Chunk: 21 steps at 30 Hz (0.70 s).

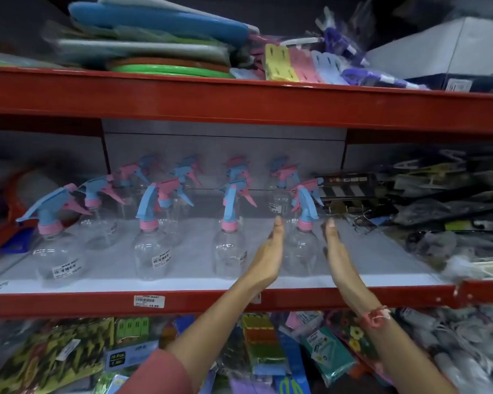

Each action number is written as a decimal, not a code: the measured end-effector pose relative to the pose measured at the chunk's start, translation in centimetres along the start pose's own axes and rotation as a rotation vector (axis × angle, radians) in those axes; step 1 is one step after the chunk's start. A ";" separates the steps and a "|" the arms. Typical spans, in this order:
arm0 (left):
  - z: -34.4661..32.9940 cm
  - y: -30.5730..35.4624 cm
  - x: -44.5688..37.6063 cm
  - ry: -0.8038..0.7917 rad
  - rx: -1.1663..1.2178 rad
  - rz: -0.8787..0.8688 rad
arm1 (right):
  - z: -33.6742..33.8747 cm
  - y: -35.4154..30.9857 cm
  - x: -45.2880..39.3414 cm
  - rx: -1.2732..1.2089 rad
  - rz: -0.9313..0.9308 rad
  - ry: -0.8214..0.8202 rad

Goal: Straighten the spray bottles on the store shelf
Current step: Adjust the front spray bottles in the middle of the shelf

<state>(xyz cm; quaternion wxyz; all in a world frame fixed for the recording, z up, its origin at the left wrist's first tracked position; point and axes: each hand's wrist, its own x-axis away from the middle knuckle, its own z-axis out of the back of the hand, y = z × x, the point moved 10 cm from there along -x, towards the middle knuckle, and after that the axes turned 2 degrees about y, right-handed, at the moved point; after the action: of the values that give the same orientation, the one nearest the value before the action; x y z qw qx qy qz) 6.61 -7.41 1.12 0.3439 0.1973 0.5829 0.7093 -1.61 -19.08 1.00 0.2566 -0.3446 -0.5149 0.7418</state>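
Note:
Several clear spray bottles with blue and pink trigger heads stand in rows on the white shelf board (194, 251). The front right bottle (300, 248) stands between my two hands. My left hand (268, 251) is flat and upright just left of it, fingers straight. My right hand (336, 251) is flat on its right side, a small gap away. Neither hand grips it. More front bottles stand at the left (56, 251), centre left (150, 251) and centre (228, 248). Back rows are blurred.
A red shelf beam (239, 109) runs overhead and another red beam (69, 304) fronts the shelf with a price label (149, 300). Dark packaged goods (424, 200) crowd the right side. Red and blue items (15, 223) sit at the left. Packets fill the shelf below.

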 end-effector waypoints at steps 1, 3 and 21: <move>-0.4 -0.1 0.1 -0.031 0.047 0.031 | -0.5 0.3 0.1 -0.025 -0.046 -0.039; -1.2 -0.8 -0.1 -0.077 0.081 0.075 | -1.2 1.1 0.1 -0.083 -0.094 -0.116; -3.5 -0.3 3.1 -0.237 0.073 0.038 | 1.7 2.4 3.0 -0.082 -0.091 -0.098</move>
<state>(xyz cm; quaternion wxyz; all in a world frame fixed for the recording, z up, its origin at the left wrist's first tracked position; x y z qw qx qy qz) 2.17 -7.58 -0.39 0.3896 0.3032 0.5597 0.6656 -4.89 -18.63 -1.59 0.2502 -0.2942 -0.5720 0.7236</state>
